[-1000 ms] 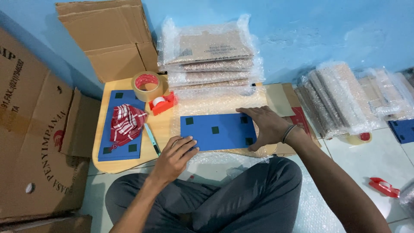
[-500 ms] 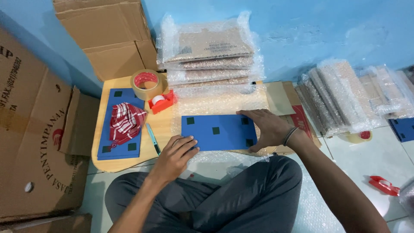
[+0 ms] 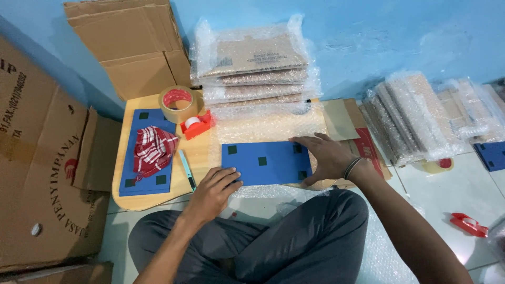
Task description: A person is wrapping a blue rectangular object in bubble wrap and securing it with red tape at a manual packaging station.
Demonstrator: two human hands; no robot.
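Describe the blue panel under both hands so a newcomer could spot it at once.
On the low wooden table before the seated person lies a sheet of bubble wrap. The blue panel lies flat on it, the left hand at its near left corner, the right hand on its right end. Unlike the second blue panel at the table's left, no red-checked cloth covers it.

Left hand (image 3: 213, 188) lies palm down, fingers slightly spread and pointing up and to the right, forearm rising from the lower left of view. Right hand (image 3: 325, 156) lies flat, palm down, fingers extended toward the left, thumb tucked low. A dark band circles the right wrist. Right forearm runs diagonally from the lower right. Neither hand grasps anything.
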